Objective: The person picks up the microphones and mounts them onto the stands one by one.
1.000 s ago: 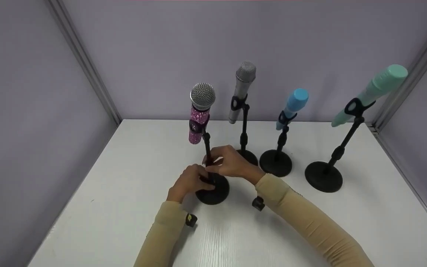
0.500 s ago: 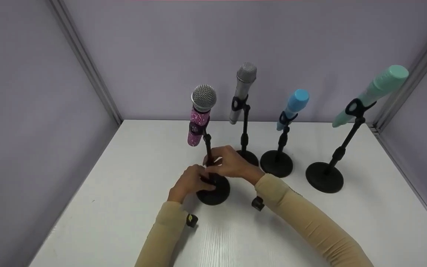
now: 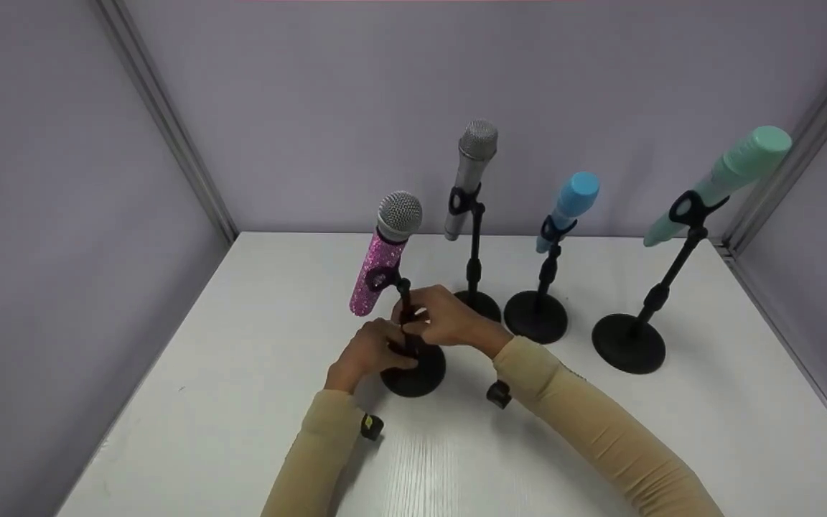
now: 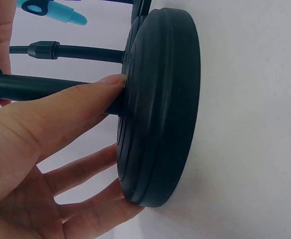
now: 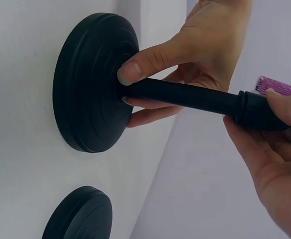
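Note:
A black microphone stand (image 3: 421,380) carries a pink glitter microphone (image 3: 379,258) with a silver mesh head, tilted in its clip. My left hand (image 3: 367,352) holds the foot of this stand's pole, its thumb and fingers around the pole and touching the round base (image 4: 160,109). Higher up, my right hand (image 3: 446,319) pinches the stand's collar (image 5: 257,110) between thumb and fingers. Only a bit of the pink microphone (image 5: 280,85) appears in the right wrist view, behind the right thumb.
Behind and to the right stand more black stands, holding a silver microphone (image 3: 471,161), a blue microphone (image 3: 573,197) and a mint-green microphone (image 3: 733,169). The silver one's base (image 3: 484,304) is close beyond my right hand. Grey panels (image 3: 313,108) enclose the white table (image 3: 255,323).
The pink microphone and its clip have sunk lower toward my hands, and the microphone leans over more. Both hands stay nearly in place on the stand.

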Available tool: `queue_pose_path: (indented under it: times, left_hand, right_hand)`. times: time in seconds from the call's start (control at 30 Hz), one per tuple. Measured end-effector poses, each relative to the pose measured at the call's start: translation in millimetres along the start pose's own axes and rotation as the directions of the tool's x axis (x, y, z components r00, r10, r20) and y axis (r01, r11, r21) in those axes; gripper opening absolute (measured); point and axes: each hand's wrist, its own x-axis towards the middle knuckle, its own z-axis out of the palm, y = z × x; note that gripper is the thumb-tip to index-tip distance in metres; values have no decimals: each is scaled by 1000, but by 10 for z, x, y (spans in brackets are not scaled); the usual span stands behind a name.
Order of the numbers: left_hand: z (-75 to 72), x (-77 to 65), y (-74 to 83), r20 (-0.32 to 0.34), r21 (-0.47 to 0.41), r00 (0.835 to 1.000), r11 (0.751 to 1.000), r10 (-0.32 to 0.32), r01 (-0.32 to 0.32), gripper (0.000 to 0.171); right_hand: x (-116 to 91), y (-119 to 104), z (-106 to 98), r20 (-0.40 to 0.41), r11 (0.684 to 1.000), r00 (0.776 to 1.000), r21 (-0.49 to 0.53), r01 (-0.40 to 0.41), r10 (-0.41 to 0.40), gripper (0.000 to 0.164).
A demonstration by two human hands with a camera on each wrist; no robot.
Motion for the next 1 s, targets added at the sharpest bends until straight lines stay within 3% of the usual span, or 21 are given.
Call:
queue_pose_path:
  times: [0.17,0.33,0.53,1.0]
  left_hand:
    - [9,2,-8,6,-10,1000,1000,-21,21,20]
    - [7,-1,-3,15,11,999,999,-45,45,27]
    - [-4,-17,23,10,6,998,998,-68,68,32]
    - [0,-13,2,13,25,999,999,-35,35,26]
  right_hand:
    - [-4,24,8,-11,1000,1000,28,4,-4,22]
    - [-11,81,25,-31,998,999,48,34,-32,12]
    - [-23,99,8,-67,996,997,78,42,-36,17]
    - [-45,133,-14,-22,993,1000,117,12,-10,12]
